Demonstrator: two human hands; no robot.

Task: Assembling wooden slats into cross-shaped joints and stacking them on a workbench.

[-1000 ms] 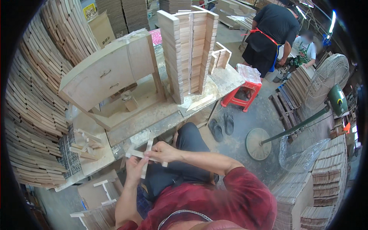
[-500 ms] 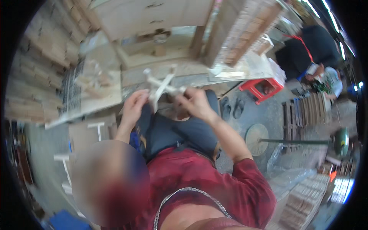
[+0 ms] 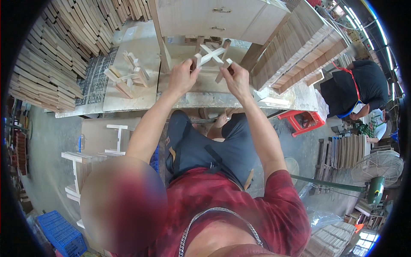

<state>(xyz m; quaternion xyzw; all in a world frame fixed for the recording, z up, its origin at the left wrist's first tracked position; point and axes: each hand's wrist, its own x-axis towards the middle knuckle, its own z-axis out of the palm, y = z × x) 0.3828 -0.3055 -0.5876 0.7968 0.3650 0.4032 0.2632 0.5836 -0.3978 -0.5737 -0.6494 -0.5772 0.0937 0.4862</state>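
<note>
Above the workbench (image 3: 192, 99) I hold a small pale wooden stand frame (image 3: 211, 55), an X of crossed bars with short upright legs at its ends. My left hand (image 3: 182, 78) is closed round its near left leg. The near right leg is gripped between the thumb and fingers of my right hand (image 3: 236, 81). The frame's two far legs point toward the cabinet. To the left on the bench rests a group of similar wooden leg pieces (image 3: 127, 76), joined by crossbars.
A wooden cabinet (image 3: 218, 19) stands behind the frame, beside a tall wooden carcass (image 3: 295, 47). Stacked wooden strips (image 3: 43, 73) fill the far left. A red stool (image 3: 303, 123), a green-based fan (image 3: 376, 188), a blue crate (image 3: 62, 233) and H-shaped wooden frames (image 3: 77, 158) surround me.
Both hands have carried the wooden frame from over my lap, away from me, to above the bench. My arms are stretched out further.
</note>
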